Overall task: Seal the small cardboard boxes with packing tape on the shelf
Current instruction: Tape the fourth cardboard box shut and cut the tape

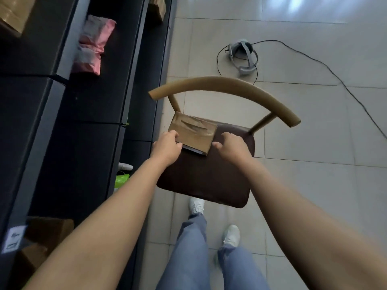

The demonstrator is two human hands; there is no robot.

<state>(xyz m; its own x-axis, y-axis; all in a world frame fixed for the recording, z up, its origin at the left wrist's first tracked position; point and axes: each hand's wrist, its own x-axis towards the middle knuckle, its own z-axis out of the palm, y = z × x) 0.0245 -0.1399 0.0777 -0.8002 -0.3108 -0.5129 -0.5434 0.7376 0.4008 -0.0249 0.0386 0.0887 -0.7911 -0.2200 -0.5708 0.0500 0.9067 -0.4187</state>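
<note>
While both arms reach forward, the small cardboard box (192, 132) lies tilted over the rear left part of the brown chair seat (205, 181), well apart from the dark shelf (94, 101) that runs along the left; whether its underside touches the seat cannot be told. Glossy packing tape (193, 124) covers its top face, wrinkled near the far edge. Left hand (167, 147): fingers curled over the box's left edge, gripping it. Right hand (232, 146): fingers curled against the box's right edge, thumb tip at the near right corner, holding that side. Curved tan backrest (226, 85) arcs beyond the box. On the shelf: a pink package (92, 45) on an upper level, another cardboard box (46, 233) at lower left. On the tiled floor (314, 143): a grey headset (244, 56) with a black cable (326, 65) trailing right. Below the seat, blue trousers (188, 258) and white shoes (196, 206) of the person
</note>
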